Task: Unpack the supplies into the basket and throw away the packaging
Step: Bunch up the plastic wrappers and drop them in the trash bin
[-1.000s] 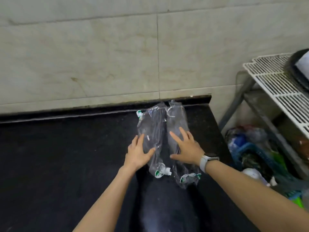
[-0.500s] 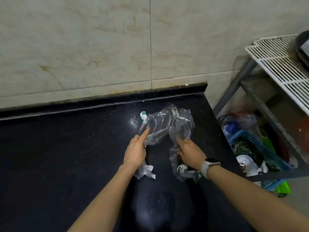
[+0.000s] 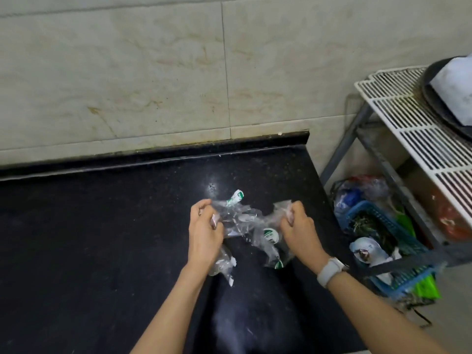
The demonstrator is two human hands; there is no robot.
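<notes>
I had both hands closed on the clear plastic wrappers (image 3: 249, 227), bunching them up over the black counter (image 3: 102, 238). My left hand (image 3: 204, 232) was curled into a fist around one end, with a tail of wrapper hanging out below my palm. My right hand (image 3: 297, 227) was fisted on the other end, thumb side up, my watch (image 3: 329, 270) just behind it on the wrist. I held them that way, I think, to squeeze the loose film into one wad that would be easier to carry and drop in one go. Between my fists the plastic was crumpled, with bits of green and white label showing. I could not see anything left inside it; the wrappers looked empty.

The blue basket (image 3: 401, 279) sat down on the floor to my right, beside the counter's end and partly under the white wire rack (image 3: 419, 139). It held some greens, a pale packet and a bright green wrapper at its near edge. Behind it lay a full plastic bag (image 3: 357, 192), perhaps rubbish, though I could not tell.
</notes>
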